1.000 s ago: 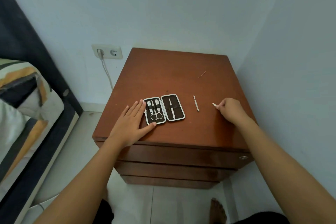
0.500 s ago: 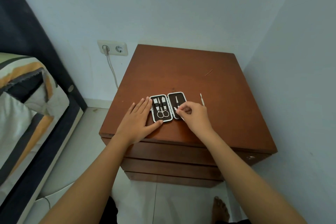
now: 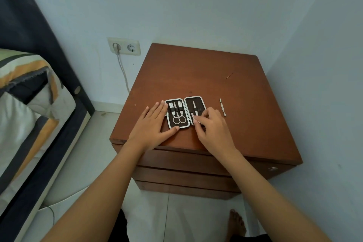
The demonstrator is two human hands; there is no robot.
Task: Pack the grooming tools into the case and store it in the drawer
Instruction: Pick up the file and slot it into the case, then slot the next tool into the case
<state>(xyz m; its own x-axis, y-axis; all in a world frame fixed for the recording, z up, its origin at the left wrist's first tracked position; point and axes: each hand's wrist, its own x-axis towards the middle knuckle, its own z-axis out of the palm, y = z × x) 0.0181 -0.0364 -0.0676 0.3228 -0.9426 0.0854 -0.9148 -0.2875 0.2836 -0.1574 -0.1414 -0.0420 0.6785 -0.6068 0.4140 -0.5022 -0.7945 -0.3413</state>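
An open grooming case (image 3: 185,104) with a white rim and dark lining lies on the brown nightstand (image 3: 196,76). Its left half holds scissors (image 3: 179,119) and two clipper-like tools. My left hand (image 3: 152,125) lies flat against the case's left edge, thumb at its lower corner. My right hand (image 3: 211,127) covers the lower right half, fingers pinching a small metal tool (image 3: 193,117) over the slots beside another seated tool. A thin metal pusher (image 3: 223,107) lies loose on the wood to the right of the case.
The nightstand has drawer fronts (image 3: 186,163) below its top, with a round knob (image 3: 273,168) at the right. Walls close in behind and on the right. A bed (image 3: 29,104) stands to the left, a wall socket with a cable (image 3: 123,46) behind. My bare foot (image 3: 236,224) is on the tiled floor.
My right hand carried a small metal tool from the right side of the nightstand to the case's right half. My left hand stayed against the case.
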